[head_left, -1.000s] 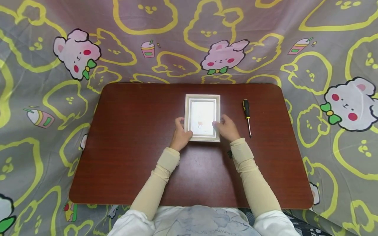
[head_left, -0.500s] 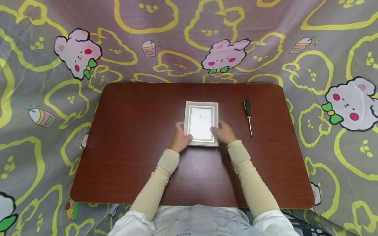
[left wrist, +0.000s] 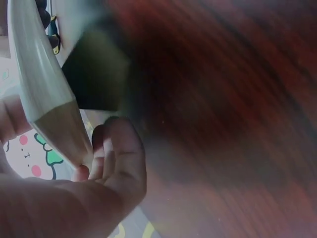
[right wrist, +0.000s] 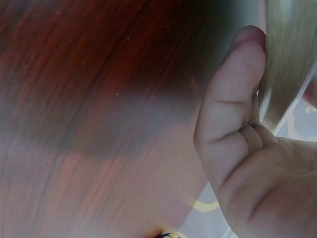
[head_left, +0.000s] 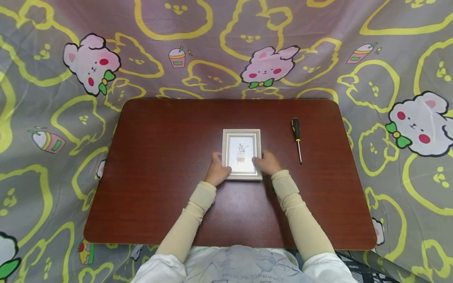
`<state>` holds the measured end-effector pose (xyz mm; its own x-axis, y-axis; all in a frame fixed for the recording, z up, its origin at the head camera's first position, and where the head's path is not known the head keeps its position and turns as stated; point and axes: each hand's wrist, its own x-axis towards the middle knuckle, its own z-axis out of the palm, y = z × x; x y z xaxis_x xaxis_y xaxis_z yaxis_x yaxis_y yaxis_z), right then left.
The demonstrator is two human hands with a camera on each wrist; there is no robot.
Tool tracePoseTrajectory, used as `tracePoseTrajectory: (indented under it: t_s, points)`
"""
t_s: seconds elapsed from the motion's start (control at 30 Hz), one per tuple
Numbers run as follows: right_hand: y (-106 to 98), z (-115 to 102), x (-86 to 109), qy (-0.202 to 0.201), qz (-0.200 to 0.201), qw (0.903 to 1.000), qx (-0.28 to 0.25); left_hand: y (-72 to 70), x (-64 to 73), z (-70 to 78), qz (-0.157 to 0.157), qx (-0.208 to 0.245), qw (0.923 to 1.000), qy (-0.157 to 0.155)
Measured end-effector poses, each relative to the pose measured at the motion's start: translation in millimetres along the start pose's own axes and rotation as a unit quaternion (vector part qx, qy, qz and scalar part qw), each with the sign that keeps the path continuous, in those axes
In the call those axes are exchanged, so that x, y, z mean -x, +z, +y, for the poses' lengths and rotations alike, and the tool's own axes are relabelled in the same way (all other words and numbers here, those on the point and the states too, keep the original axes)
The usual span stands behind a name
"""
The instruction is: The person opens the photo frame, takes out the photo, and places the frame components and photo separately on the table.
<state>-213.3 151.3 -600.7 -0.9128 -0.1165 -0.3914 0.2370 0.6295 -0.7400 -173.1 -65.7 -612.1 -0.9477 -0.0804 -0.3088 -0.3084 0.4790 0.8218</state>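
A pale cream picture frame (head_left: 223,157) with a small plant print (head_left: 241,153) behind its front is between my two hands, face up in the head view. My left hand (head_left: 217,171) grips its left side near the lower corner, thumb on the front and fingers behind. On the opposite side my right hand (head_left: 269,162) holds it the same way, thumb over the front border. The left wrist view shows the frame's edge (left wrist: 47,84) tilted above the table, with a dark flap-like shape (left wrist: 96,72) behind it. Curled fingers (right wrist: 228,104) support the frame in the right wrist view.
A screwdriver (head_left: 296,131) with a black and yellow handle lies to the right of the frame, its tip toward the person. The reddish-brown table (head_left: 159,165) has rounded corners. A cartoon-print cloth (head_left: 209,47) hangs around its back and sides.
Both hands have brought the frame nearer to the person and changed its tilt. Glare has left the front, so the plant print now shows. The screwdriver has stayed put.
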Motion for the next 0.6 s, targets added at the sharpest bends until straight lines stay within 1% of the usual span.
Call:
tracePoseTrajectory:
  t_s: [0.13, 0.27, 0.4, 0.5, 0.6]
  points:
    - [2.2, 2.4, 1.1, 0.007, 0.005, 0.9999, 0.013, 2.3, 0.6, -1.7, 0.005, -0.01, 0.9999, -0.004]
    - [5.1, 6.7, 0.7, 0.013, 0.009, 0.9994, 0.032, 5.8, 0.5, -4.1, 0.025, -0.028, 0.9993, -0.004]
    - [7.3, 9.7, 2.8, 0.018, 0.008, 0.9981, 0.058, 9.2, 1.4, -4.0, 0.037, -0.042, 0.9983, -0.014]
    - [8.0, 10.2, 5.7, 0.026, 0.005, 0.997, 0.073, 10.5, 2.8, -2.0, 0.035, -0.045, 0.9982, -0.02]
    - [8.1, 10.1, 8.0, 0.039, -0.004, 0.9965, 0.074, 11.3, 5.0, -0.4, 0.027, -0.049, 0.9981, -0.027]
